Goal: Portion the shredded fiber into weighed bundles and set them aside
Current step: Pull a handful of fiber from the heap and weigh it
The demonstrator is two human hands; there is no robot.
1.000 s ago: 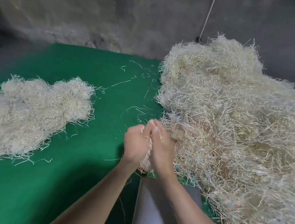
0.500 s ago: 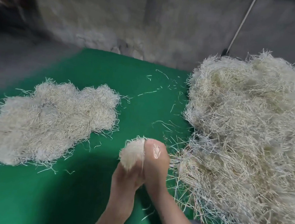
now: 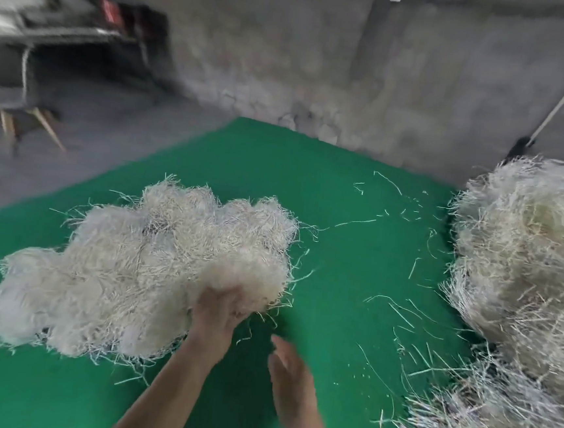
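Fiber bundle (image 3: 251,279) in left hand (image 3: 217,314), fingers curled round it; right hand (image 3: 289,381) fingers loosely straight.

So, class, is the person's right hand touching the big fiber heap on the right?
Apart. The head view shows bare green mat between the right hand and the big fiber heap.
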